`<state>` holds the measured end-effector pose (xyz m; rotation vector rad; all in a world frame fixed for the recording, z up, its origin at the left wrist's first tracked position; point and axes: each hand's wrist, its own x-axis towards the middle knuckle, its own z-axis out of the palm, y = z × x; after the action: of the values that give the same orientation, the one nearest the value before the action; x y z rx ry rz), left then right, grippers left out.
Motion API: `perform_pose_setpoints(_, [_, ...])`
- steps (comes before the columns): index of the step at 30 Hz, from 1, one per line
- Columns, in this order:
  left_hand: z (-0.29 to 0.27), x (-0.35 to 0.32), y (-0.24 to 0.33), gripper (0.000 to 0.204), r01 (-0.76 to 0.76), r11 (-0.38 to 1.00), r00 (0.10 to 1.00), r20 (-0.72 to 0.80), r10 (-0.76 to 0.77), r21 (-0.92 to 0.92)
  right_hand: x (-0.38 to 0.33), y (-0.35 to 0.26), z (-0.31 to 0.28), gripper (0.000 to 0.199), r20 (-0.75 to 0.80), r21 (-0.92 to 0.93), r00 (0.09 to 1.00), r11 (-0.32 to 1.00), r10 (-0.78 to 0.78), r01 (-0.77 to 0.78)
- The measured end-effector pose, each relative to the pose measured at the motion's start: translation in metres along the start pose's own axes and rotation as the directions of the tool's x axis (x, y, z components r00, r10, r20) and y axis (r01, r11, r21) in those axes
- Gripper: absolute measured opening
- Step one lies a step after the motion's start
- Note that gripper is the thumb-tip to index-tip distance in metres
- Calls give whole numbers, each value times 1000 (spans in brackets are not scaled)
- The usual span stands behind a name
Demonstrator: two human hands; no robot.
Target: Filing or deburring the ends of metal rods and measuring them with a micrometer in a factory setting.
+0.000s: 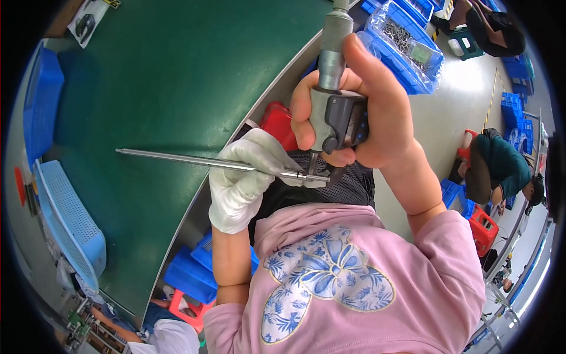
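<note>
- Left hand (240,180), white-gloved, wraps tight around a long steel rod (200,160), held level over the lap.
- Right hand (359,118), bare, clenches a digital micrometer (336,88), its jaws closed over the rod's near end.
- I judge measuring underway, reading not finished.
- Beyond: green bench (165,71), blue bins (407,47) of parts.
</note>
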<state>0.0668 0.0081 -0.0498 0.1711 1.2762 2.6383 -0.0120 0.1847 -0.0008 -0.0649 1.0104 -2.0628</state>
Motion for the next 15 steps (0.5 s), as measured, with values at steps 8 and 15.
perform_pose_setpoints(8, [-4,-2,-4,22,11,1000,1000,6,-11,2,2,4,2,74,-16,78,1000,997,1,0])
perform_pose_setpoints(15, [-4,-2,-3,21,12,1000,1000,22,-12,-1,1,2,6,77,-60,50,998,998,-22,25])
